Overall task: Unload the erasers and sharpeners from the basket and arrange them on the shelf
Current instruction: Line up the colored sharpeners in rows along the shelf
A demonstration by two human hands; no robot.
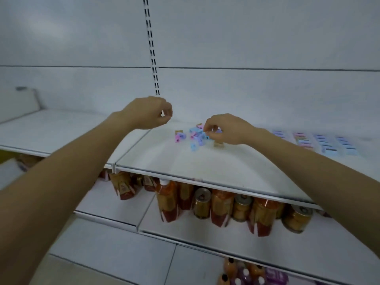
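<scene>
We are working at the shelf [205, 165]; no basket is showing. The sharpeners [195, 136] are lying in a loose pastel heap mid-shelf, with the erasers [324, 144] in rows to their right. Our left hand [148, 113] is pinching a small white piece [162, 114], too blurred to name. Our right hand [226, 129] is curling over the heap; we cannot tell whether it is gripping anything. We are judging the sharpeners light, hard and slippery, so we are favouring a pinch across the flat sides.

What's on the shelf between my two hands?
In the head view, a loose pile of pink and blue pieces lies on the shelf between the left hand, pinching a small white piece, and the right hand.
</scene>
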